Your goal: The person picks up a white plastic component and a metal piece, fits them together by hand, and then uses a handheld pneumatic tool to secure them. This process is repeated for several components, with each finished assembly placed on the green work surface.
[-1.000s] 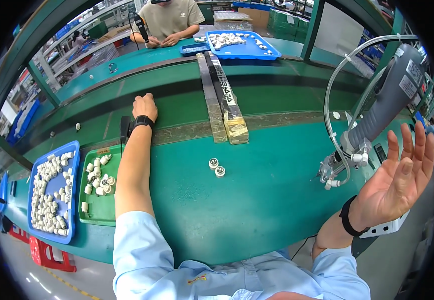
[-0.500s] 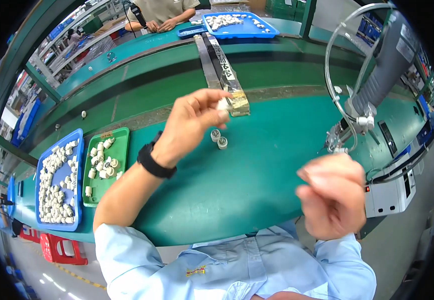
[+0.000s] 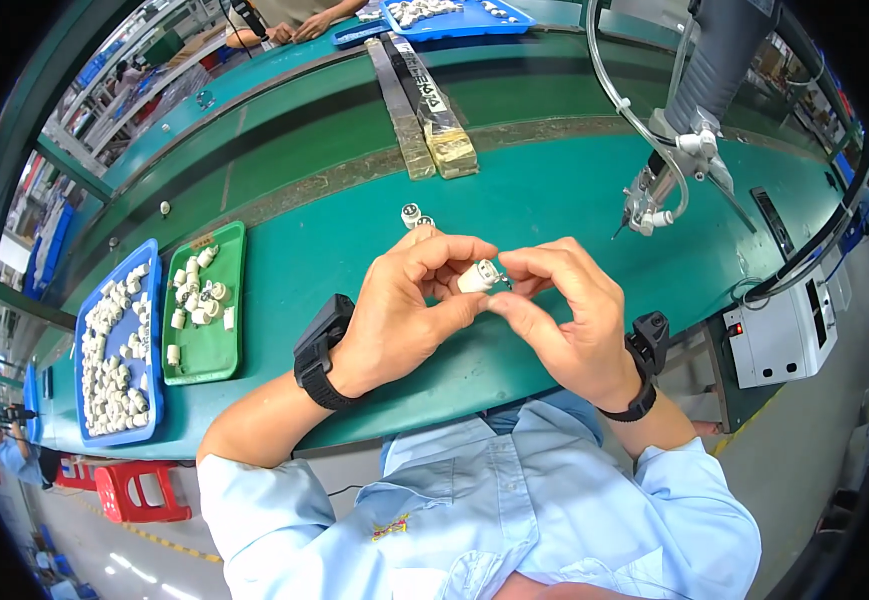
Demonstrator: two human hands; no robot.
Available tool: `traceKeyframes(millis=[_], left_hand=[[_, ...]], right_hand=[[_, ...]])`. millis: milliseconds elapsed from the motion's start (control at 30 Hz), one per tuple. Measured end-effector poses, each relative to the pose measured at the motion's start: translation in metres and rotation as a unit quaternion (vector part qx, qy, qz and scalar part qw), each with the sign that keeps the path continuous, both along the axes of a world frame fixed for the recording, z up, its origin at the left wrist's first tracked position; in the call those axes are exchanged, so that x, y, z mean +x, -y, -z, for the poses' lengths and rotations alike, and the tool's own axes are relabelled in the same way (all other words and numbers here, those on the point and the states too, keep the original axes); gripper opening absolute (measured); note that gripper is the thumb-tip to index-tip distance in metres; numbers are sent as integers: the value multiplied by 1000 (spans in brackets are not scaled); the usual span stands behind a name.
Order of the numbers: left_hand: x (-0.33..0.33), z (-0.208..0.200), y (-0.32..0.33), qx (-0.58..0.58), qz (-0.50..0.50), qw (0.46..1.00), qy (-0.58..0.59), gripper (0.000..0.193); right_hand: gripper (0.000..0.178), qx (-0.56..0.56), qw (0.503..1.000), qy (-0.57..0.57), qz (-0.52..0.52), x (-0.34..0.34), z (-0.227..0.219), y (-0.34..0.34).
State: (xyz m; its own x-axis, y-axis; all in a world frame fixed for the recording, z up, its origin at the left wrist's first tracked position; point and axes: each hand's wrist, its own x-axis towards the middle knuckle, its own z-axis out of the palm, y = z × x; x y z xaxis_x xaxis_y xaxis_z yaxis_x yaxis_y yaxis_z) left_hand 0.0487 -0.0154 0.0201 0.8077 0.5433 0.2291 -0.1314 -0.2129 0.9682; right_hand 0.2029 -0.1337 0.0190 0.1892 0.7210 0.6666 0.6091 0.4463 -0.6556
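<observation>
Together, both hands, left hand [image 3: 404,310] and right hand [image 3: 564,315], pinch one small white cylindrical part [image 3: 478,276] above the green bench [image 3: 554,190].

My bench [image 3: 554,200] was green-topped, long, curving away at far edge. On it at my left: blue tray [image 3: 144,300] full of small white parts, green tray [image 3: 216,345] beside it, touching, holding fewer. Two small white parts [image 3: 416,214] stood loose mid-bench. Two long flat strips [image 3: 422,100] lay side by side beyond. Another blue tray [image 3: 524,17] far off.
</observation>
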Motion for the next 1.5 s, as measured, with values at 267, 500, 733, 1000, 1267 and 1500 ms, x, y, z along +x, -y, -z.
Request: traceKeyframes(millis=[267,500,733,1000,1267,1500], left_hand=[[-2,7,8,-29,0,1000,1,30],[-2,8,11,45,-19,999,-18,30],[0,9,13,101,-14,995,3,22],[5,12,12,-162,89,981,54,24],[6,17,18,-49,39,998,21,26],[4,14,17,24,33,999,-3,22]], right_hand=[[14,-8,999,-7,34,-3,11,4],[17,4,1000,-2,31,-3,15,1],[24,83,978,177,78,8,6,0],[25,91,971,212,69,17,3,6],[24,89,978,178,64,9,9,9],[22,65,977,183,88,4,6,13]])
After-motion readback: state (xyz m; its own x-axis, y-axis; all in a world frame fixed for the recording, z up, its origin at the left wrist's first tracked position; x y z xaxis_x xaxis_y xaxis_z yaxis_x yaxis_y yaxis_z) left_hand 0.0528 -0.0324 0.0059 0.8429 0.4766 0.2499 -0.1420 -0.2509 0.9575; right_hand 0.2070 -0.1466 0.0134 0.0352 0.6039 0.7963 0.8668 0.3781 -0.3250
